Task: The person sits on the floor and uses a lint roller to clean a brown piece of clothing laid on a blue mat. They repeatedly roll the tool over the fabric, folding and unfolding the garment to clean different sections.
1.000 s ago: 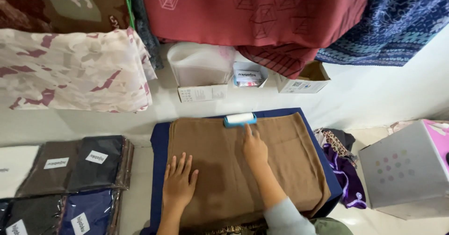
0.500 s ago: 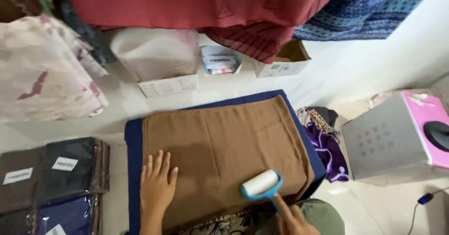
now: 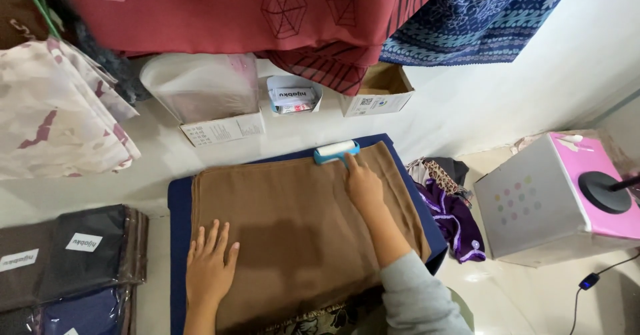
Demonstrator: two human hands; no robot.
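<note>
- Right hand [image 3: 363, 185]: fingers curled round the handle of the lint roller, arm stretched to the far edge of the brown cloth [image 3: 293, 235]; half a second ago it was at the near right corner, so one pass up the cloth looks complete.
- Left hand [image 3: 210, 268]: flat, fingers spread, pressing the cloth's near left part.
- Blue mat [image 3: 179, 205]: under the cloth.
- Lint roller [image 3: 335, 151]: on the cloth's far edge, just beyond the right fingertips.

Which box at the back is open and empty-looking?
The brown cardboard box on the right, under the blue patterned cloth. The other two boxes hold packets or a bag.
</note>
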